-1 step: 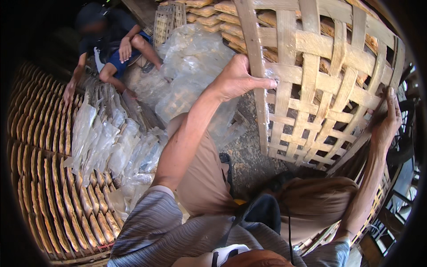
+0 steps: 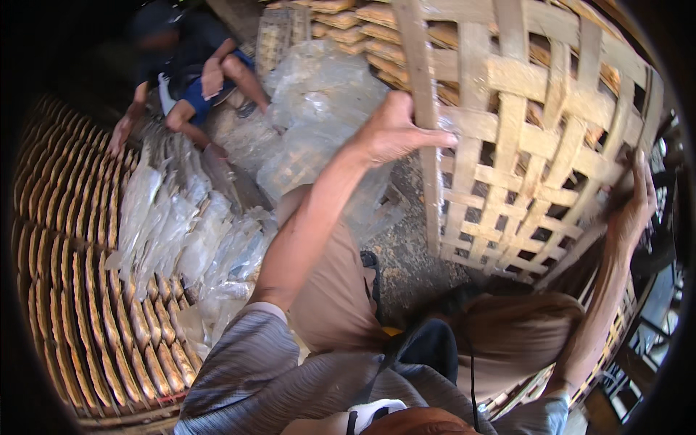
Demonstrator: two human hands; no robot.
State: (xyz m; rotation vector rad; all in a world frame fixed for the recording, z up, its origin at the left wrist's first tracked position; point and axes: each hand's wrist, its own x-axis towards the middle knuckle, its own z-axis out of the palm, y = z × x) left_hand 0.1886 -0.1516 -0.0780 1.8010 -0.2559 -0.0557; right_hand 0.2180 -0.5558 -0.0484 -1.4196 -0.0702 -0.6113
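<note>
A woven bamboo tray [image 2: 500, 138] with a flat wooden edge strip is held up on its side between my hands. My left hand [image 2: 399, 130] grips its left edge, thumb on the slatted face and fingers behind the strip, out of sight. On the opposite edge my right hand [image 2: 634, 192] is closed around the frame, its fingers partly in shadow. Behind the tray, rows of tan slabs [image 2: 388, 47] show through the gaps and beyond its edge.
Crumpled clear plastic sheets [image 2: 319, 116] cover the floor ahead. To the left stand rows of upright brown slabs [image 2: 94, 319], partly under more plastic sheeting [image 2: 174, 217]. Another person [image 2: 196, 80] crouches at far left, one hand at those rows. Crumbs dot the dark floor [image 2: 406, 254].
In the picture, the tray and both my hands sit slightly further right and lower. The grip is the same.
</note>
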